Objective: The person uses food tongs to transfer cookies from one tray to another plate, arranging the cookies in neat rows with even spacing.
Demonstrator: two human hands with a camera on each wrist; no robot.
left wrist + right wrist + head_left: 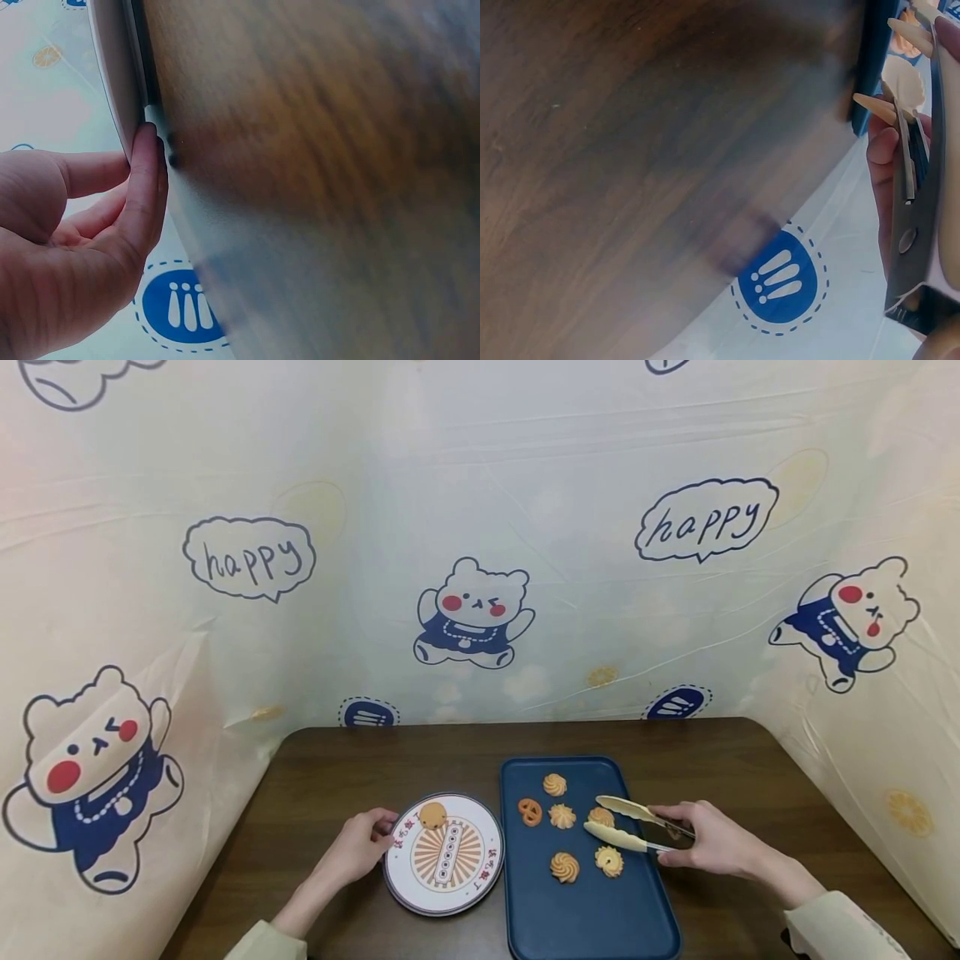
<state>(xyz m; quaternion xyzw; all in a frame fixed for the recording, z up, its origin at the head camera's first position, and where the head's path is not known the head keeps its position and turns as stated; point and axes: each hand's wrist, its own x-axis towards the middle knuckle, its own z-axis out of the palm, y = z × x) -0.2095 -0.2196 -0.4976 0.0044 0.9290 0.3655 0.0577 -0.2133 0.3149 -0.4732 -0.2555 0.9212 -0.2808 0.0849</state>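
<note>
My left hand (360, 846) pinches the left rim of a white plate (480, 847) with a printed orange sunburst. In the left wrist view the thumb and fingers (142, 180) meet at the plate's edge (112, 82). One round brown cookie (432, 815) lies near the plate's far rim. My right hand (708, 842) holds food tongs (622, 837) with cream tips over the blue tray (592, 918). The tips stand apart, one on either side of a cookie (602, 817); whether they touch it I cannot tell. In the right wrist view, the metal tongs (915, 217) lie in the hand.
Other cookies sit on the tray: a pretzel (529, 812), a star-shaped one (562, 816), swirls (564, 867) and a ring-like one (609, 862). The plate stands just left of the tray on a dark wooden table (420, 752). A printed curtain (465, 485) surrounds the table.
</note>
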